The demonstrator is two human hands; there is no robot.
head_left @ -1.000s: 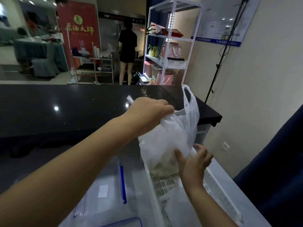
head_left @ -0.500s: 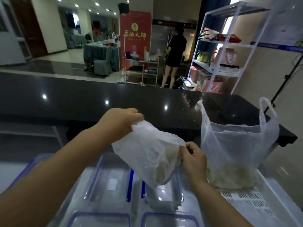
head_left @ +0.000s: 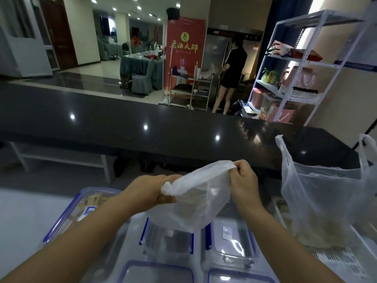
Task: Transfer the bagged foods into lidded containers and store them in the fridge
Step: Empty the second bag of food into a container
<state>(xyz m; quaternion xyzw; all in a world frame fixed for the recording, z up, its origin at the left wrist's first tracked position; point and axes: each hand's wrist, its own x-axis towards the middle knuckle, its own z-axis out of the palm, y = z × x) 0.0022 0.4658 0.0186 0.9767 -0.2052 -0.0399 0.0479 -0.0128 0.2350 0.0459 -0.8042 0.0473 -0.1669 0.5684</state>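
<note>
Lifted clear of the large handled bag (head_left: 322, 203) since half a second ago and now spread wider at the mouth: small translucent bag (head_left: 195, 201) held over the middle of the bench, above the row of clear containers. Left hand (head_left: 151, 190) with fingers (head_left: 166, 199) clamped on the bag's left edge, right hand (head_left: 242, 180) pinching the raised right rim, the two pulling apart. Pale food inside, too blurred to name. Judged as the opening step before tipping the contents into an open container (head_left: 169, 240) directly below; nothing poured yet. At the bench's left edge, a blue-clipped lidded container (head_left: 81, 209) already holding food. At the right edge, the large bag standing in a white slotted tray (head_left: 346, 260), still loaded. Beyond the pale bench (head_left: 26, 217), a long dark counter (head_left: 122, 123), white shelving (head_left: 302, 64) to the right, a red banner (head_left: 185, 48), a person (head_left: 232, 74) facing away, and a dim dining hall further back
</note>
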